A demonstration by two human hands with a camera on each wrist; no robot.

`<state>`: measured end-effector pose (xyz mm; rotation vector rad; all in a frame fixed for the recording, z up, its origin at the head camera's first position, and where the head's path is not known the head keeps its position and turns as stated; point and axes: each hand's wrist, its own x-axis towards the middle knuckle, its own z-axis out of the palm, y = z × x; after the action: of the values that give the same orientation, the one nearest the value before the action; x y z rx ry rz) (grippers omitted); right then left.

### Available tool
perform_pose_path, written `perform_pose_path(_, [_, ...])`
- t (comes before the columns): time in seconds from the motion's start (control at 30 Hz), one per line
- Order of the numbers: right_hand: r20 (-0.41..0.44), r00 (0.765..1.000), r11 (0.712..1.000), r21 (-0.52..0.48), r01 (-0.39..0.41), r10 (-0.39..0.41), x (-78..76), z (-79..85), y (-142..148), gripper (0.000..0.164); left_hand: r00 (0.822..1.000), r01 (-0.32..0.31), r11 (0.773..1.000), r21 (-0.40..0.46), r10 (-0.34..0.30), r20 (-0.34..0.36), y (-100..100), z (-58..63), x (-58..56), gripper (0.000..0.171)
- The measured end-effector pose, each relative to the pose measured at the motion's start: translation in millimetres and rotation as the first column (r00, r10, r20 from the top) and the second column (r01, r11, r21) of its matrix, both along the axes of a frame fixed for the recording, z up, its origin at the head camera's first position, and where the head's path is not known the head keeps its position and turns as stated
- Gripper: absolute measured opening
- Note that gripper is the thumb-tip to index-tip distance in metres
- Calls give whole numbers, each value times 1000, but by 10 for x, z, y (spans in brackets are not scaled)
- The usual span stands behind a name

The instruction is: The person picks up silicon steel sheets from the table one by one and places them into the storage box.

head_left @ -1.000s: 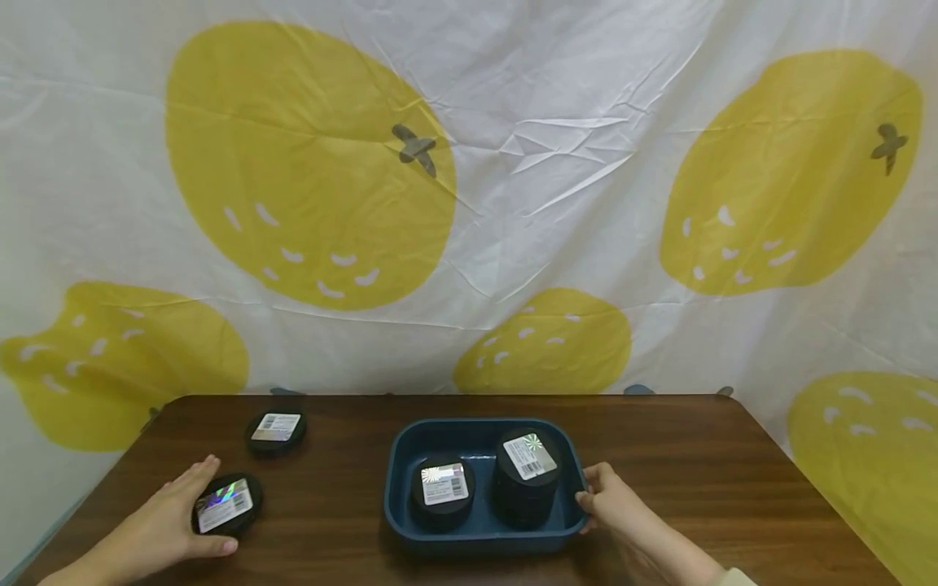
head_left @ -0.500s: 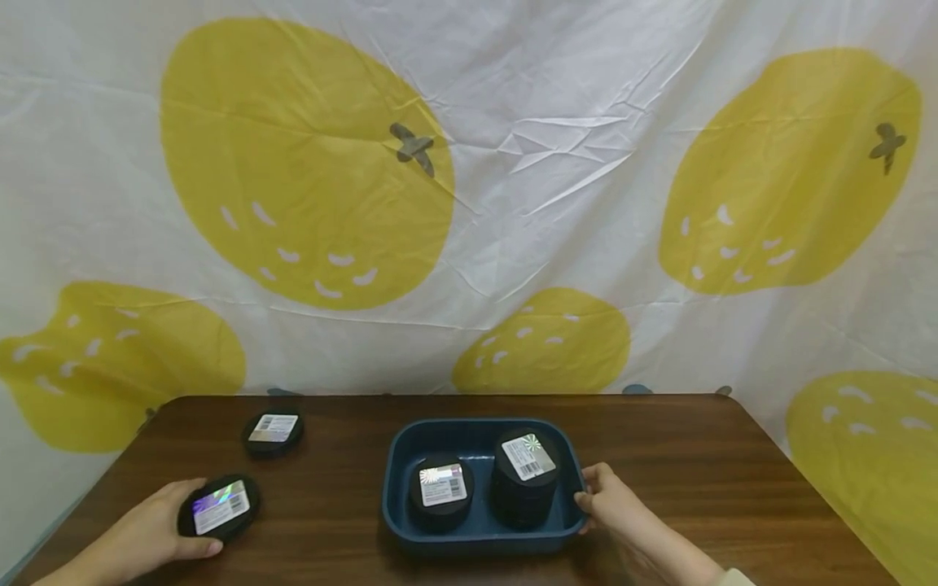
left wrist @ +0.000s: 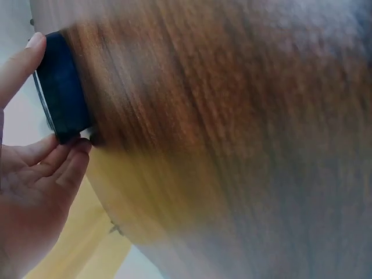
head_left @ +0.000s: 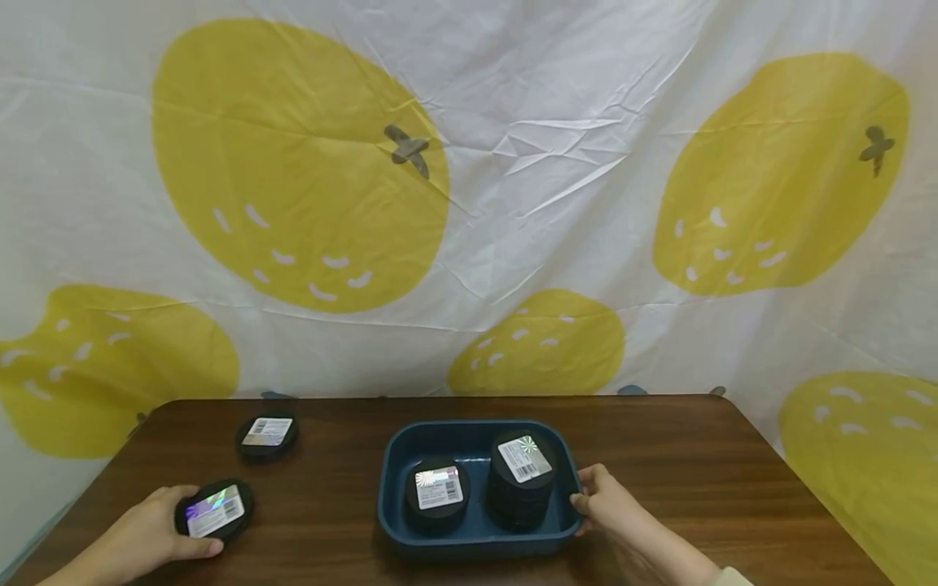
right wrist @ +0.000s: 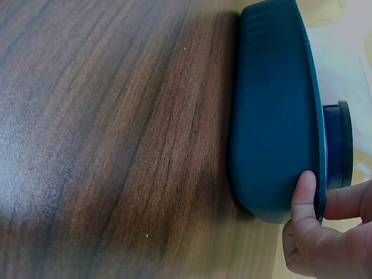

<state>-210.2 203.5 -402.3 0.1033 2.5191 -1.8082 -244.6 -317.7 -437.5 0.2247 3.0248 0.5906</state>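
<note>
My left hand [head_left: 150, 527] grips a flat round black jar [head_left: 214, 511] with a shiny label on top, at the front left of the table. In the left wrist view, the thumb is on one edge of this jar [left wrist: 63, 84] and the fingers on the opposite edge. At the right end of a blue rectangular tub [head_left: 479, 547], my right hand [head_left: 604, 500] pinches the rim between thumb and fingers. Inside the tub stand a labelled low black jar [head_left: 437, 492] on the left and a taller black stack [head_left: 523, 472] on the right, its top label showing.
Another flat black jar [head_left: 267, 435] with a white label lies farther back on the left. All this is on a dark wooden table [head_left: 674, 456]. Behind its far edge hangs a white cloth [head_left: 557, 212] printed with yellow lemons.
The left hand's spread fingers have come in around the flat jar, which has moved slightly left. The right hand keeps its hold on the tub's rim.
</note>
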Motion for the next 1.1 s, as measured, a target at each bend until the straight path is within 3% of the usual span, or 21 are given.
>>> perform_pose_path(0.43, [6,1000,1000,-22,14,-14,-1,-5,-10,24,1000,-1,999,-45,1,-5,13,12,39,88])
perform_pose_path(0.77, [-9,1000,1000,13,13,-13,-3,13,-9,24,1000,-23,999,-24,23,13,-14,-14,42,92])
perform_pose_path(0.97, [-7,1000,1000,8,2,-2,-4,12,-8,24,999,-39,999,-25,39,-6,46,22,82,94])
perform_pose_path(1.1, [-14,1000,1000,2,4,-4,5,4,-13,24,996,-39,999,7,39,-75,127,75,133,93])
